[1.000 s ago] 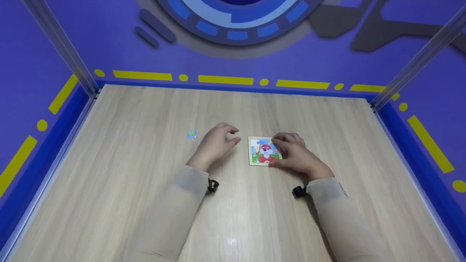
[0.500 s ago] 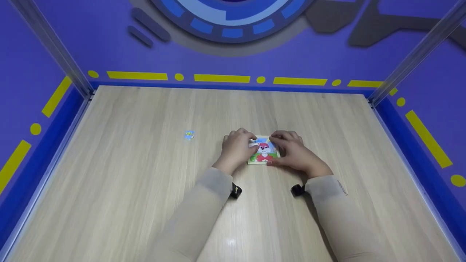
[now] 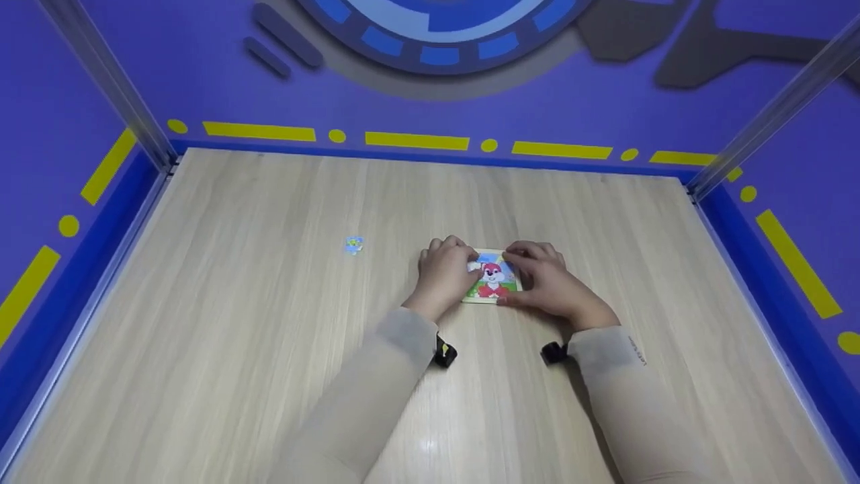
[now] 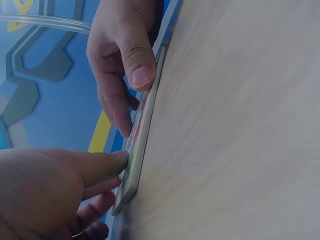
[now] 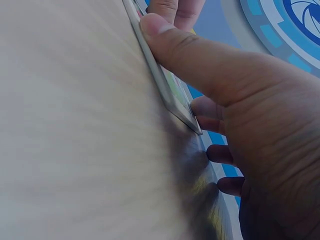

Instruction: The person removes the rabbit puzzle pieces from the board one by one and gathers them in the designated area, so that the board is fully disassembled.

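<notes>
A small square jigsaw puzzle (image 3: 492, 288) in a pale wooden frame lies on the table, showing a red and white cartoon animal. My left hand (image 3: 443, 272) holds its left side, thumb on the picture and fingers around the far left corner. In the left wrist view, that thumb (image 4: 107, 165) touches the top face. My right hand (image 3: 554, 288) grips the right side, its thumb (image 5: 172, 40) at the near edge and index finger at the far right corner. A loose blue jigsaw piece (image 3: 354, 244) with a yellow-green mark lies farther left.
The light wood table (image 3: 269, 302) is enclosed by blue-purple panels (image 3: 416, 107) with yellow marks at the back and sides. Metal posts (image 3: 114, 87) stand at the back corners. Both wrists wear small black devices (image 3: 445, 351).
My left hand has moved right from beside the loose piece onto the puzzle's left side. My right hand has kept its hold on the right side. The head view has shifted slightly.
</notes>
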The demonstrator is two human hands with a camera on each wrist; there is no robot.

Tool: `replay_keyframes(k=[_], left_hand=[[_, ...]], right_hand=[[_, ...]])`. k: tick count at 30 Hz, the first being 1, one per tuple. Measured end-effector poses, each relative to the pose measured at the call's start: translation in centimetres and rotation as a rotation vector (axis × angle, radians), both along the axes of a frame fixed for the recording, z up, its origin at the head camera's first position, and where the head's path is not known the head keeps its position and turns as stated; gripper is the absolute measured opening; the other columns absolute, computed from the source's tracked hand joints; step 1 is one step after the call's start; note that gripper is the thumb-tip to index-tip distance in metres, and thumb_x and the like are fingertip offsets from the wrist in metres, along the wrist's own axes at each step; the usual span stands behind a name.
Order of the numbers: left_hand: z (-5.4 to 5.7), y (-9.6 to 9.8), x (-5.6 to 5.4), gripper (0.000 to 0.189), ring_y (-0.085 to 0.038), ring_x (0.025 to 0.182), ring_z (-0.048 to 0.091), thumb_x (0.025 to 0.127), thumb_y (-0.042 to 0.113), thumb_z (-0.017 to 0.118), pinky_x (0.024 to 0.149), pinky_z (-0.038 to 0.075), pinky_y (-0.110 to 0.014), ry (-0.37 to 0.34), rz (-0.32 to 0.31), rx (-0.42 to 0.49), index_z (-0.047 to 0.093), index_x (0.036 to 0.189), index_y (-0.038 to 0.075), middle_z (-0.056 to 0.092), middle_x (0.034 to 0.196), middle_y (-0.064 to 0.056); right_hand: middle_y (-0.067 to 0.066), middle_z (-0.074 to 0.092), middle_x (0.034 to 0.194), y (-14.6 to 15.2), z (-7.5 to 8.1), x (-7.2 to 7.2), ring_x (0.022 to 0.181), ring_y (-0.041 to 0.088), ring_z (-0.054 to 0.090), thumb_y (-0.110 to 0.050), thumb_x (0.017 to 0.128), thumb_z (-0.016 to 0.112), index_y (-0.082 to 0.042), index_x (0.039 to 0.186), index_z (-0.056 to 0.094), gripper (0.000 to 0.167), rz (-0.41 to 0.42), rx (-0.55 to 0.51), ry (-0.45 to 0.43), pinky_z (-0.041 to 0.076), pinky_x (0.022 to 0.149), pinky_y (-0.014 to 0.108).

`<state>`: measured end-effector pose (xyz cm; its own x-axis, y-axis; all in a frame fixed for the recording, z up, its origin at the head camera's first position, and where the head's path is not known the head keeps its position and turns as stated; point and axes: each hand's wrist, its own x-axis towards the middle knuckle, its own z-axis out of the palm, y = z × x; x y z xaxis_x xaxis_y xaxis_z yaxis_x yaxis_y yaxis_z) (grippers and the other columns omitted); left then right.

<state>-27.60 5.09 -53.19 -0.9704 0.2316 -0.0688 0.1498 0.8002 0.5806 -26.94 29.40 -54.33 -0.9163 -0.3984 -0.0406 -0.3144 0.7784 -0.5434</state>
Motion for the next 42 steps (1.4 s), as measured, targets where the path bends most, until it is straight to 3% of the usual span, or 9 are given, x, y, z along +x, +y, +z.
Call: replay_keyframes(k=[8, 18, 23, 32, 42], left_hand=[[-0.08, 0.17, -0.16, 0.036, -0.026, 0.136, 0.056, 0.105, 0.039, 0.082, 0.116, 0.044, -0.047, 0.007, -0.002, 0.011, 0.080, 0.138, 0.023, 0.069, 0.147, 0.001], [-0.52, 0.32, -0.11, 0.036, -0.027, 0.136, 0.058, 0.104, 0.043, 0.082, 0.115, 0.043, -0.048, 0.031, 0.012, 0.005, 0.081, 0.133, 0.021, 0.070, 0.147, 0.000], [-0.59, 0.49, -0.05, 0.033, -0.026, 0.132, 0.060, 0.103, 0.041, 0.085, 0.114, 0.043, -0.047, 0.044, 0.026, 0.016, 0.079, 0.130, 0.023, 0.074, 0.141, 0.003], [-0.58, 0.65, -0.01, 0.021, -0.021, 0.115, 0.067, 0.108, 0.034, 0.079, 0.109, 0.043, -0.044, 0.074, 0.052, 0.094, 0.080, 0.126, 0.023, 0.084, 0.116, 0.009], [-0.88, 0.50, -0.10, 0.022, -0.021, 0.111, 0.071, 0.108, 0.035, 0.079, 0.108, 0.042, -0.044, 0.090, 0.067, 0.136, 0.084, 0.125, 0.022, 0.086, 0.111, 0.008]], right_hand=[[0.007, 0.053, 0.171, 0.18, -0.09, -0.08, 0.162, 0.035, 0.037, -0.054, 0.087, 0.097, -0.011, 0.162, 0.063, 0.093, -0.001, 0.014, 0.019, 0.029, 0.134, 0.064], [0.011, 0.056, 0.168, 0.07, -0.04, 0.06, 0.161, 0.039, 0.039, -0.048, 0.086, 0.100, -0.024, 0.132, 0.080, 0.055, 0.023, -0.031, 0.041, 0.026, 0.133, 0.068], [0.010, 0.056, 0.168, 0.09, -0.05, 0.15, 0.160, 0.037, 0.039, -0.047, 0.087, 0.099, -0.026, 0.134, 0.082, 0.054, 0.027, -0.026, 0.040, 0.027, 0.133, 0.067], [0.009, 0.056, 0.168, -0.02, 0.07, 0.19, 0.161, 0.037, 0.039, -0.050, 0.087, 0.098, -0.025, 0.136, 0.083, 0.057, 0.022, -0.018, 0.028, 0.025, 0.133, 0.067], [0.007, 0.057, 0.167, 0.04, -0.11, -0.05, 0.161, 0.034, 0.040, -0.052, 0.085, 0.100, -0.022, 0.128, 0.077, 0.057, 0.007, -0.019, 0.034, 0.026, 0.135, 0.065]])
